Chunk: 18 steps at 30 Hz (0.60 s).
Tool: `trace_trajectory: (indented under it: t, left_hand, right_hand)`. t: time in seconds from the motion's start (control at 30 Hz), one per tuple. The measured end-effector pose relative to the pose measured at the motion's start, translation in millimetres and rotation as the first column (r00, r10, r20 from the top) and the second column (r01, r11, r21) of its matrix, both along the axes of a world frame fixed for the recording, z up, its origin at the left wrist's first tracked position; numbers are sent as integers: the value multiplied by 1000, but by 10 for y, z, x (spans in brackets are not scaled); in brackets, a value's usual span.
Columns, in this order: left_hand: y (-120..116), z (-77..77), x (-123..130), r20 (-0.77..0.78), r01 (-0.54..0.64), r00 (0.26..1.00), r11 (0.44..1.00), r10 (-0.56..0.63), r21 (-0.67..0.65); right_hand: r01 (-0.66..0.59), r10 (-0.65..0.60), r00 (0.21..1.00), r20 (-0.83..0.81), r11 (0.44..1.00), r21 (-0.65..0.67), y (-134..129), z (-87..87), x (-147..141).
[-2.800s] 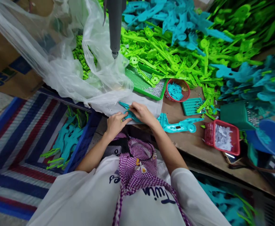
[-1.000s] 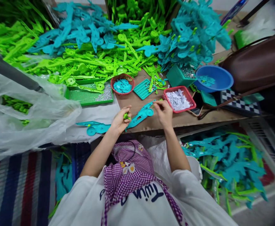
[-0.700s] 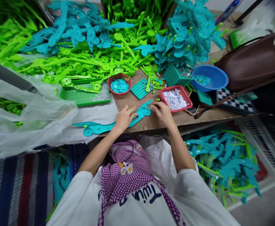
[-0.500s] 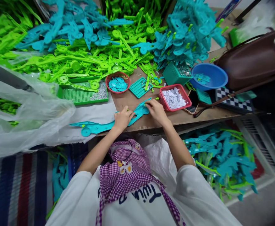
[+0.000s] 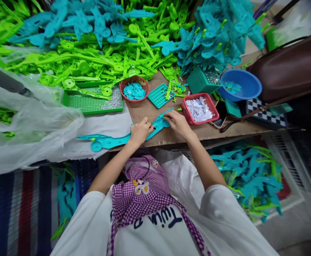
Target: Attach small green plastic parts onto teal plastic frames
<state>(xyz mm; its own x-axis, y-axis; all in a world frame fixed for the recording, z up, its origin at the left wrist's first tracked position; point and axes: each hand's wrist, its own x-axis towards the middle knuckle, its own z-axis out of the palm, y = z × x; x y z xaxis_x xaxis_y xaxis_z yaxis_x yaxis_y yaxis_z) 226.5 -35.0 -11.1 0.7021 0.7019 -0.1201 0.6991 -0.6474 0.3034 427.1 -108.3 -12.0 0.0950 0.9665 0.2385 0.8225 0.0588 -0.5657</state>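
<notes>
A long teal plastic piece [image 5: 115, 142] with a round disc at its left end lies slantwise across the near edge of the table. My left hand [image 5: 140, 131] is closed round its middle, with a bit of lime green showing near the fingertips. Toward the upper right end, my right hand [image 5: 177, 122] has thumb and fingers pinched at the teal piece; whether a small part sits between them is hidden. Right beside that hand stands a red basket [image 5: 216, 113] of small white pieces.
Behind my hands are a red round basket [image 5: 147, 84] of teal bits, a teal tray [image 5: 157, 101] and a green tray [image 5: 83, 101] holding tiny metal parts. Lime green parts [image 5: 96, 67] and teal parts [image 5: 211, 39] are heaped at the back. A blue bowl [image 5: 251, 89] stands at right.
The view has shifted slightly. Both hands stay on the teal piece, and the left fingers have shifted a little over its middle.
</notes>
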Motion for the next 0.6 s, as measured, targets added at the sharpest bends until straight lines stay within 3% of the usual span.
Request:
trace_trajectory:
  t: [0.2,0.43,0.6]
  left_hand:
    - [5,-4,5,9,-16,1000,999,16,-34]
    - [7,-16,2,42,-1,999,999,3,-35]
    - [5,-28,8,39,-23,999,999,24,-28]
  right_hand:
    - [113,-113,994,-7,992,50,-40,-34,-4]
    - [-30,37,995,96,997,-75,59,19,4]
    - [-34,40,994,99,998,-62,51,-11,14]
